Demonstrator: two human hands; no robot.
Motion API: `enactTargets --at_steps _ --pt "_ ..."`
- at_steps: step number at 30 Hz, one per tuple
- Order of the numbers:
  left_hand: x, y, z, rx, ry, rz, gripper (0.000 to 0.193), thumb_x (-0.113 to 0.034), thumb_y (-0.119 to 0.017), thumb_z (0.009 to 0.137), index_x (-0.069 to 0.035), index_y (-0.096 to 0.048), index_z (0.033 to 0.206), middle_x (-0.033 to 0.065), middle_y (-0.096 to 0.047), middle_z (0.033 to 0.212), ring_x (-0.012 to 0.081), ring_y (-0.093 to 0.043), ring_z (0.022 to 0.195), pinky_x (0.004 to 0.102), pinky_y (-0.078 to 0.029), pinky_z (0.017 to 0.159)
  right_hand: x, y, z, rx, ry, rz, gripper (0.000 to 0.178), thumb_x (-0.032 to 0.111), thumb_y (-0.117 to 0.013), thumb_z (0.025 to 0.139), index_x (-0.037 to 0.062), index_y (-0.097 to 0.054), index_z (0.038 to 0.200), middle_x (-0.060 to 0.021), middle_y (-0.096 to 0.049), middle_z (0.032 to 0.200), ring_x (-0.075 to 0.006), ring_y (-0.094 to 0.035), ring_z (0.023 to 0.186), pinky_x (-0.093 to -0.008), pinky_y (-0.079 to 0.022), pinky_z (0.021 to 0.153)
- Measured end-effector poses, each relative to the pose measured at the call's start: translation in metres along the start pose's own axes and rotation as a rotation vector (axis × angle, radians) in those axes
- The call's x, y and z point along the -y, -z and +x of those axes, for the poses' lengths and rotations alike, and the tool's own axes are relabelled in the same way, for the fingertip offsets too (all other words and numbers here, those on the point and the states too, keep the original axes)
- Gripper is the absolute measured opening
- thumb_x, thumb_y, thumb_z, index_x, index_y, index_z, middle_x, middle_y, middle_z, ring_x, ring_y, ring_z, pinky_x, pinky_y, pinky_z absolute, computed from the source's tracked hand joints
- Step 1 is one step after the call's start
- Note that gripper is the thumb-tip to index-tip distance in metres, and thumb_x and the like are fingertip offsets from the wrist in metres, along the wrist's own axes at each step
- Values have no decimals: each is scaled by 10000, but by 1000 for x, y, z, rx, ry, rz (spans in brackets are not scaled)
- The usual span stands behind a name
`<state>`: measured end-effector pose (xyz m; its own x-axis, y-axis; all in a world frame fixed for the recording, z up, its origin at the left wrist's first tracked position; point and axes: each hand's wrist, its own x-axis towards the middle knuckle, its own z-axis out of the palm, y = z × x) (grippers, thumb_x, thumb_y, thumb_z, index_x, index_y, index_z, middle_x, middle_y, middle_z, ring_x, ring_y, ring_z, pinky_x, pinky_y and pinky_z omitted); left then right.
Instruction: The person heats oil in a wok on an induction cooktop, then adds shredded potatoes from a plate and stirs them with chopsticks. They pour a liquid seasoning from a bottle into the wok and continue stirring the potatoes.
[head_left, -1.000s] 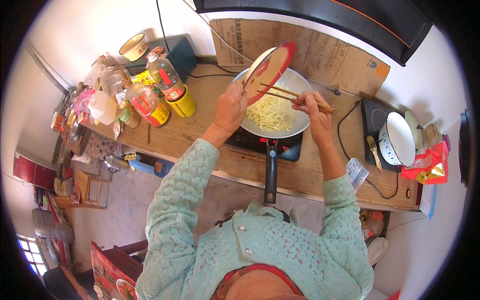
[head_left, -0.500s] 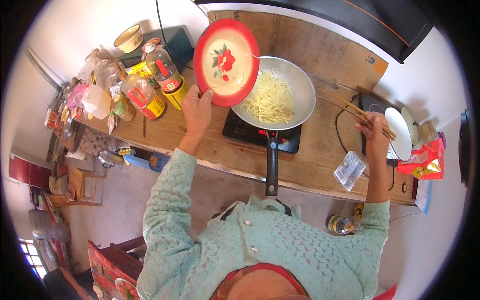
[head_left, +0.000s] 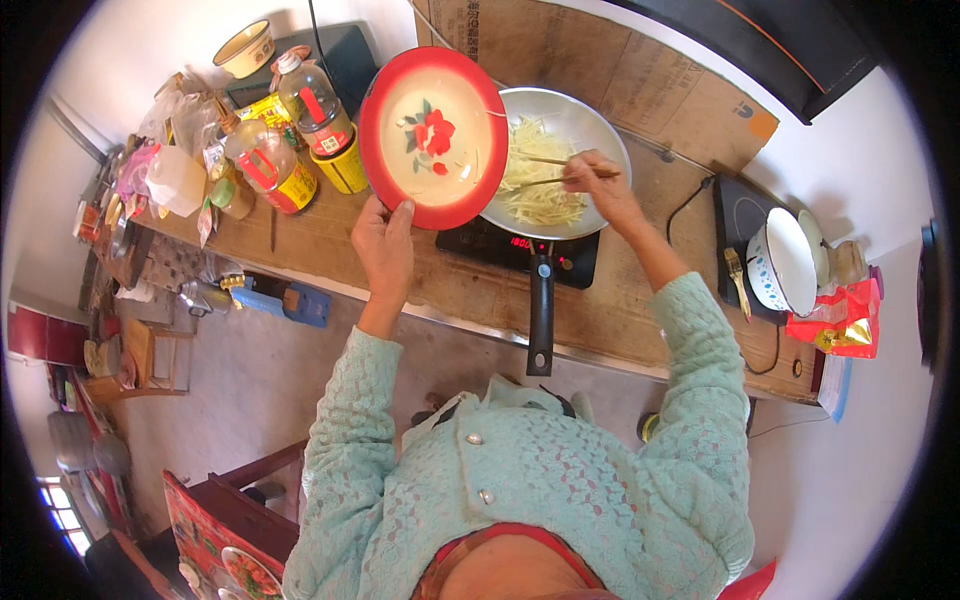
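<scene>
While my left hand [head_left: 385, 248] is gripping the lower rim of a red-edged, flower-patterned plate [head_left: 381, 140] just left of the frying pan [head_left: 603, 140], my right hand [head_left: 603, 190] is gripping wooden chopsticks [head_left: 543, 182] above the pan. Their tips are reaching among pale, thin shreds [head_left: 535, 208] lying in the pan. A few pale strips are showing on the plate. A black cooktop [head_left: 480, 240] is sitting beneath the pan; well to its right, a white pot [head_left: 768, 262] is standing.

The red-rimmed plate [head_left: 408, 165] hides the left edge of the pan [head_left: 588, 128], which covers part of the black cooktop [head_left: 578, 256].
</scene>
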<state>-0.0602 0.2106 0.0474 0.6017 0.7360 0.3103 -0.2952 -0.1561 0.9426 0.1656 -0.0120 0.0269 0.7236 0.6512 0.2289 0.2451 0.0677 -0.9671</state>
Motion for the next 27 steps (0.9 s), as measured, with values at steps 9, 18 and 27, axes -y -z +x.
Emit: enactTargets --at_steps 9,18,27 --pt "-2 5 -6 13 37 -115 147 1 -542 841 37 -597 972 29 -619 908 59 -533 804 204 -422 734 50 52 -54 -183 -301 -28 305 284 -556 899 -8 -584 815 -48 -555 782 -138 -585 741 -283 -548 669" --pt "4 18 -6 -55 22 -73 128 12 -551 836 26 -606 950 4 -599 874 46 -502 760 200 -410 695 12 -29 8 -234 2 71 301 274 -553 904 -3 -552 786 -36 -527 761 -106 -546 700 -248 -540 646" --pt "2 21 -9 -54 30 -178 123 8 -547 844 26 -609 949 10 -605 880 50 -515 781 193 -414 716 -2 23 28 -81 -42 -15 295 297 -537 910 15 -567 831 -40 -557 799 -138 -588 750 -280 -535 717"
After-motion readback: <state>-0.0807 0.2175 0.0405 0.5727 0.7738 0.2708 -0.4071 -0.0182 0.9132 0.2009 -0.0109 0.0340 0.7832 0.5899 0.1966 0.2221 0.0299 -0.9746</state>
